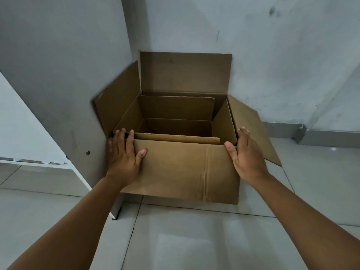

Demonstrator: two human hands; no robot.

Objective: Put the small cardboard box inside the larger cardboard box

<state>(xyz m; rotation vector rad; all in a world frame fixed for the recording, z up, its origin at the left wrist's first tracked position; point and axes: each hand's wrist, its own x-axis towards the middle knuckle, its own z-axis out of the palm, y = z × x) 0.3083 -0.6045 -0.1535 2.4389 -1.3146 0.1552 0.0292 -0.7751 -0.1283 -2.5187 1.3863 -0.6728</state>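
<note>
Large brown corrugated cardboard box (181,168) on pale grey tiled floor (175,240), pushed into a corner of grey-white walls (272,55). All four top flaps open: rear flap upright against back wall, left flap leaning on grey panel (58,84), right flap splayed outward and down, near flap folded down toward camera.

Smaller brown cardboard box (175,125) seated inside the larger one, open-topped, own flaps standing up; interior dark and nothing visible in it. Sits toward left side of the larger box, with a gap showing on the right between the two walls.

Left hand (124,156) flat on near-left corner of large box: palm on folded-down near flap, fingers spread and extended over the rim, fingertips reaching edge of inner box, thumb angled right across the flap. Not pinching anything.

Right hand (245,152) open at near-right corner: fingers straight and together, lying along right edge, thumb tip touching top edge of near flap. Nothing clasped.

Both forearms bare, reaching in from bottom of frame.
</note>
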